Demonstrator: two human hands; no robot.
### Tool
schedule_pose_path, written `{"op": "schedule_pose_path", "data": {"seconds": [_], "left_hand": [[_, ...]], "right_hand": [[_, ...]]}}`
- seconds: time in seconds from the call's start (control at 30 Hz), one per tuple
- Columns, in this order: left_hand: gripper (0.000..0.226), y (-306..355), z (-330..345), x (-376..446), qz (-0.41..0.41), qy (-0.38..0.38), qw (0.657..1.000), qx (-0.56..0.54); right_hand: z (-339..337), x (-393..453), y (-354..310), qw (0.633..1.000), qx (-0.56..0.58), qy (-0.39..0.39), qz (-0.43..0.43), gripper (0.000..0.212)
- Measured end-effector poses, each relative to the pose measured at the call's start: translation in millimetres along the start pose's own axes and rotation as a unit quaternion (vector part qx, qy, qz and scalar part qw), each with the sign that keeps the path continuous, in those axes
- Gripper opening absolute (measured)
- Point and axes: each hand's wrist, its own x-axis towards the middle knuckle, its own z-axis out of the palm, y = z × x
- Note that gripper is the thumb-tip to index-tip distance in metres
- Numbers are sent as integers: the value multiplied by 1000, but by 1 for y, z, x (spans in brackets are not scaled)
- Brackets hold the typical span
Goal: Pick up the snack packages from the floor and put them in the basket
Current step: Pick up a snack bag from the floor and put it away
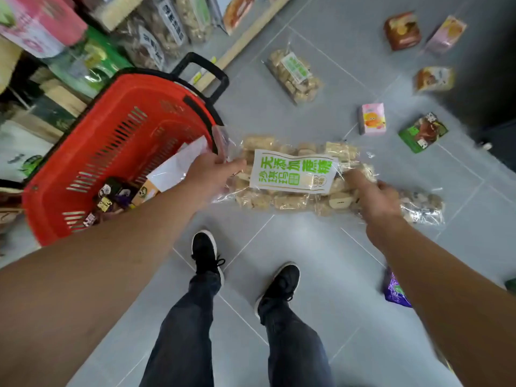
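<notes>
**Long bag held crosswise, basket off to the left**

From my left: the red basket (117, 152) stands on the floor, open, with a few small packets already lying in it. My left hand (215, 171) is just beside its near rim, fingers pinching the clear end of the long bag of square snack cakes (290, 177). The bag's long axis runs left to right between my hands, held up off the tiles. My right hand (377, 196) grips the other end, fingers curled into the plastic. I judge the left hand leads the swing to the basket. The white label reads 无添加蔗糖 and 沙琪玛 in green. Further right, more packets lie on the floor, their writing too small to read
</notes>
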Motion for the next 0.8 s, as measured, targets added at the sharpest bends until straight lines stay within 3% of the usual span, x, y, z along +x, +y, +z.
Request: {"op": "schedule_pose_path", "data": {"seconds": [0.07, 0.2, 0.33, 0.4, 0.5, 0.8], "left_hand": [[37, -10, -38, -3, -7, 21, 1000, -3], [49, -46, -124, -7, -27, 74, 997, -26], [69, -95, -206, -4, -68, 127, 987, -71], [59, -116, -240, -1, -89, 139, 982, -91], [40, -140, -273, 5, -116, 158, 974, -116], [46, -201, -327, 49, -164, 111, 965, -172]], "right_hand": [[33, -14, -18, 999, -27, -11, -27, 46], [118, -44, -46, 993, -77, -50, -68, 29], [214, -75, -60, 985, -105, -82, -113, 46], [257, -87, -65, 981, -109, -90, -130, 58], [309, -97, -70, 970, -149, -90, -167, 54], [427, -80, -82, 918, -314, -99, -220, 63]]}}
